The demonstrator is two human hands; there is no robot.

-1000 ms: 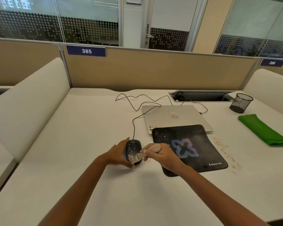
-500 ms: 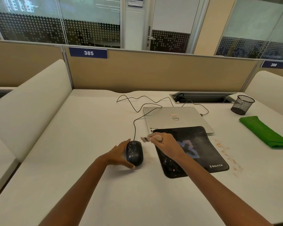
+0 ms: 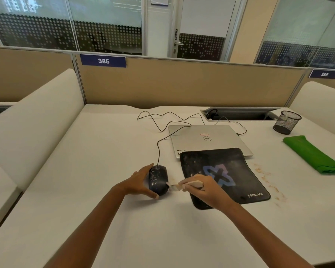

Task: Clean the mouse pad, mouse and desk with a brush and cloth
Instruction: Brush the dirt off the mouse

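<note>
A black wired mouse (image 3: 157, 181) flecked with pale debris sits on the white desk (image 3: 104, 171). My left hand (image 3: 138, 183) cups its left side, thumb under the near end. My right hand (image 3: 203, 190) grips a small pale brush (image 3: 179, 186) whose bristles touch the mouse's right flank. The black mouse pad (image 3: 232, 171), with a blue X and crumbs on it, lies to the right, partly under my right hand. A folded green cloth (image 3: 313, 154) lies at the far right.
A closed silver laptop (image 3: 207, 138) lies behind the pad, its far edge under the pad's back. Brown crumbs (image 3: 267, 180) dot the desk right of the pad. A black mesh cup (image 3: 287, 122) and a cable slot (image 3: 240, 114) are at the back right.
My right hand went up behind the mouse with the brush, then came back down to the mouse's right side. My left hand stayed on the mouse.
</note>
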